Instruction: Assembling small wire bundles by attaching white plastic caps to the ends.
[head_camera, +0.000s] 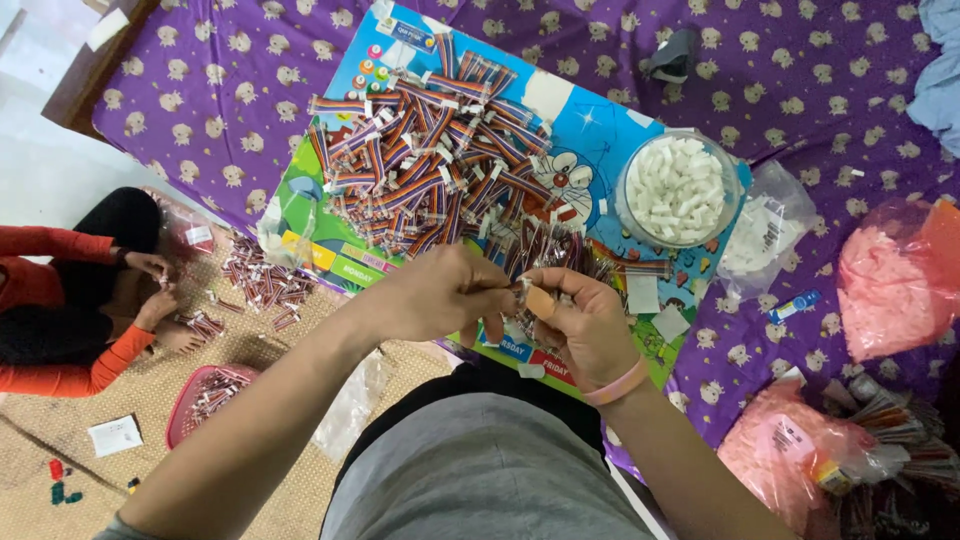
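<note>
My left hand (440, 292) and my right hand (585, 322) meet in front of me over a colourful cartoon board (600, 140). Both pinch the same small clear packet of coloured sticks (525, 293) between their fingertips. A pink band circles my right wrist. Behind the hands lies a big heap of striped stick packets (430, 160) on the board. A clear round tub of small white pieces (678, 190) stands at the board's right edge.
A purple patterned sheet (800, 90) covers the bed. Pink plastic bags (890, 275) and a clear bag (770, 225) lie at the right. On the woven mat at the left, a person in an orange sleeve (70, 300) handles packets beside a pink basket (205, 395).
</note>
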